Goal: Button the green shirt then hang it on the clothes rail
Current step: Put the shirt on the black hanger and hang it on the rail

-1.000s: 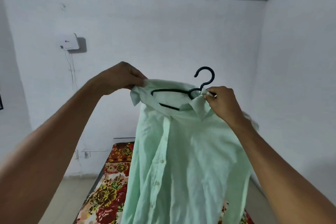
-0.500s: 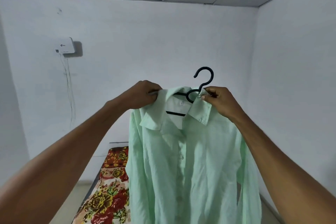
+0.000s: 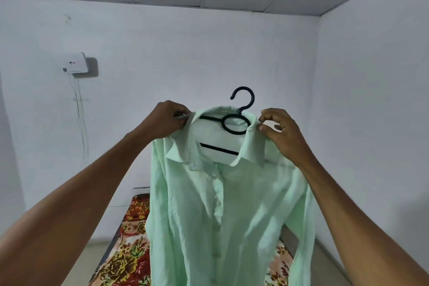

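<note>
The pale green shirt [image 3: 222, 211] hangs in front of me on a black plastic hanger [image 3: 234, 121], its front placket closed with buttons running down the middle. The hanger's hook sticks up above the collar. My left hand [image 3: 168, 121] grips the shirt's left shoulder at the collar edge. My right hand [image 3: 278, 130] pinches the right side of the collar between thumb and fingers. Both arms are raised and stretched forward. No clothes rail is in view.
White walls stand ahead and to the right, close behind the shirt. A white box [image 3: 76, 66] with hanging cables is fixed on the left wall. A bed with a red and yellow floral cover [image 3: 130, 255] lies below the shirt.
The shirt has turned to face me squarely and now hangs straighter on the hanger. My left hand moved right toward the collar, and my right hand shifted from the hanger's neck to the collar.
</note>
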